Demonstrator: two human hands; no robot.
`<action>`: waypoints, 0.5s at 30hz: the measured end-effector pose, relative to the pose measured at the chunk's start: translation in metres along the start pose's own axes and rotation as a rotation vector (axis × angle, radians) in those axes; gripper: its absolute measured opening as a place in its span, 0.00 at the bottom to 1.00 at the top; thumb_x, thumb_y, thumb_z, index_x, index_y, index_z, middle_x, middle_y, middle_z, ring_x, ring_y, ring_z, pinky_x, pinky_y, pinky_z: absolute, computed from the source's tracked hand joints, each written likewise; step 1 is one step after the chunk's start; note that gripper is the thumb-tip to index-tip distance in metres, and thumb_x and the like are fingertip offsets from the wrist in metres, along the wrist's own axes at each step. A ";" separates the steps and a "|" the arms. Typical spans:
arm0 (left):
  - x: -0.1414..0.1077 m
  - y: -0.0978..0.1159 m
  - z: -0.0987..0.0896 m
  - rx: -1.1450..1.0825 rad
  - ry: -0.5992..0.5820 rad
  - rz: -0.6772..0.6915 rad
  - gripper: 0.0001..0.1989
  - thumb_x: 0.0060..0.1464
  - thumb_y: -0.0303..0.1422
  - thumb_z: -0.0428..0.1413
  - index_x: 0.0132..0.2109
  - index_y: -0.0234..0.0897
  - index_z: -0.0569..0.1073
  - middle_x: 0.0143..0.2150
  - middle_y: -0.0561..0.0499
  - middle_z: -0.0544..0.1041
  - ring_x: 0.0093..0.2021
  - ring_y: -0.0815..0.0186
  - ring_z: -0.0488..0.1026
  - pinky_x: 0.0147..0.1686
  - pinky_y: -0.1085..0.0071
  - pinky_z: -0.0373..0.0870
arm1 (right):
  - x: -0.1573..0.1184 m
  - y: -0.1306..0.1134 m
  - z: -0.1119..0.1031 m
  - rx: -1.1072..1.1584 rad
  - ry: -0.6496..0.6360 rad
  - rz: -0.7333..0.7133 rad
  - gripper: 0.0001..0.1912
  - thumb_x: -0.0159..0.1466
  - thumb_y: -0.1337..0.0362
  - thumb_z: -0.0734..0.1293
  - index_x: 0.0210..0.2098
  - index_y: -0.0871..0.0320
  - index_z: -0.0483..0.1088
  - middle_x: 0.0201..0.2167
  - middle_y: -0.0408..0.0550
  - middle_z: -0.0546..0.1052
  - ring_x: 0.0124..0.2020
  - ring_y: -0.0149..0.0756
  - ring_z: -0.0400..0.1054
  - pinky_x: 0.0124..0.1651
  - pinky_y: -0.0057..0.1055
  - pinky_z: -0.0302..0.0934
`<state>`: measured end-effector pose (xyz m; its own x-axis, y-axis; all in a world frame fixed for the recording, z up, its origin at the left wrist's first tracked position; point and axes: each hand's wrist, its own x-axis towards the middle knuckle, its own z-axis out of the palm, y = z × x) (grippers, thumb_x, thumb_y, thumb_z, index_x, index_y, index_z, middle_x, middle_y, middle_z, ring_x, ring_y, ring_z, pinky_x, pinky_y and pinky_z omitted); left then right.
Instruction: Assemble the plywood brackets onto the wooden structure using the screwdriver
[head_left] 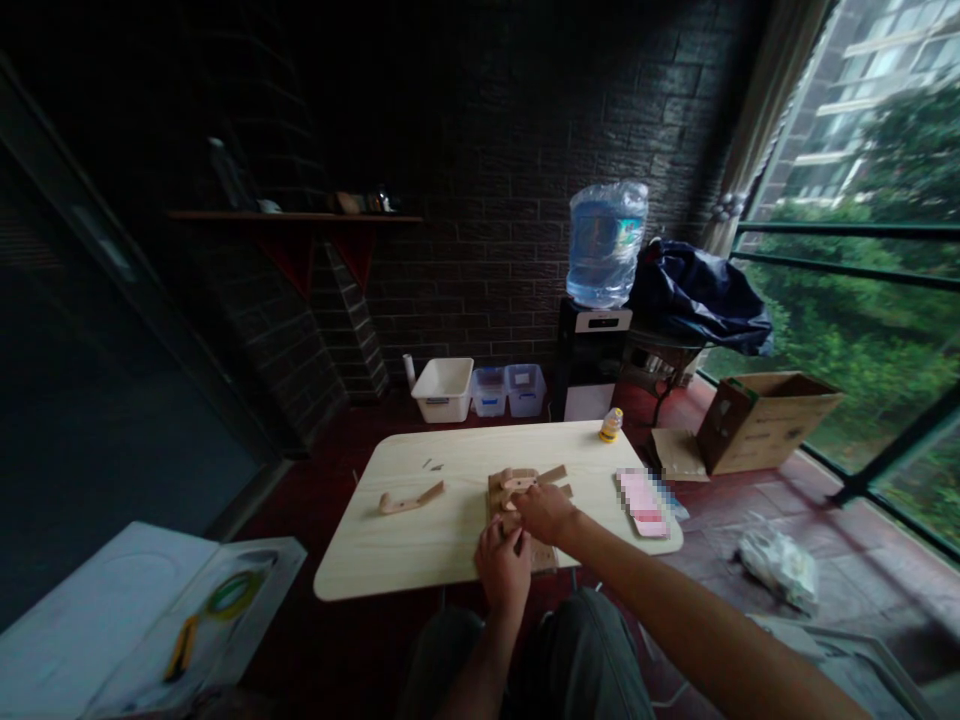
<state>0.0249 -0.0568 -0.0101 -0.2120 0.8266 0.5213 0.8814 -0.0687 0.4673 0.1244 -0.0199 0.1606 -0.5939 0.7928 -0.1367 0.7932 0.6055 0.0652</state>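
Note:
A brown wooden board (546,562) lies near the front edge of the pale table, partly covered by my hands. Across its far end rests a curved wooden hook (519,479) with a flat strip reaching to the right. My right hand (546,512) is over a second hook piece just nearer, its fingers bent down around it and hiding most of it. Close below, my left hand (504,562) grips the board's left side with curled fingers. Another wooden hook (409,501) lies loose on the left of the table, with small dark pieces (433,465) behind it.
The table (352,560) also carries a yellow-capped small bottle (611,426) and a blurred pink item (643,503) on the right. Beyond are plastic bins (442,405), a water dispenser (592,360) and a cardboard box (757,425). An open white case (247,600) sits at left.

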 end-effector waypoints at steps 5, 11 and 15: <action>0.000 0.000 -0.001 0.002 -0.010 -0.008 0.09 0.60 0.33 0.57 0.40 0.45 0.84 0.55 0.43 0.78 0.55 0.55 0.73 0.54 0.58 0.71 | 0.002 0.000 -0.001 0.030 -0.012 0.043 0.16 0.67 0.67 0.65 0.52 0.68 0.73 0.49 0.70 0.80 0.52 0.57 0.76 0.47 0.47 0.73; -0.001 0.001 -0.003 -0.034 -0.007 -0.013 0.11 0.59 0.32 0.57 0.43 0.46 0.84 0.55 0.43 0.78 0.56 0.54 0.72 0.55 0.57 0.70 | -0.002 -0.002 -0.013 -0.050 -0.040 -0.059 0.16 0.64 0.71 0.66 0.52 0.63 0.73 0.51 0.65 0.80 0.52 0.54 0.76 0.47 0.47 0.73; -0.001 0.002 -0.002 -0.046 -0.012 -0.040 0.11 0.60 0.33 0.57 0.44 0.47 0.84 0.55 0.43 0.78 0.56 0.54 0.72 0.55 0.56 0.70 | -0.003 0.001 -0.012 -0.020 -0.030 -0.076 0.14 0.64 0.72 0.67 0.49 0.64 0.74 0.50 0.67 0.80 0.50 0.55 0.77 0.47 0.49 0.73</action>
<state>0.0258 -0.0595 -0.0083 -0.2412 0.8360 0.4928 0.8519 -0.0609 0.5202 0.1253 -0.0206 0.1727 -0.6478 0.7423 -0.1715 0.7430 0.6653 0.0731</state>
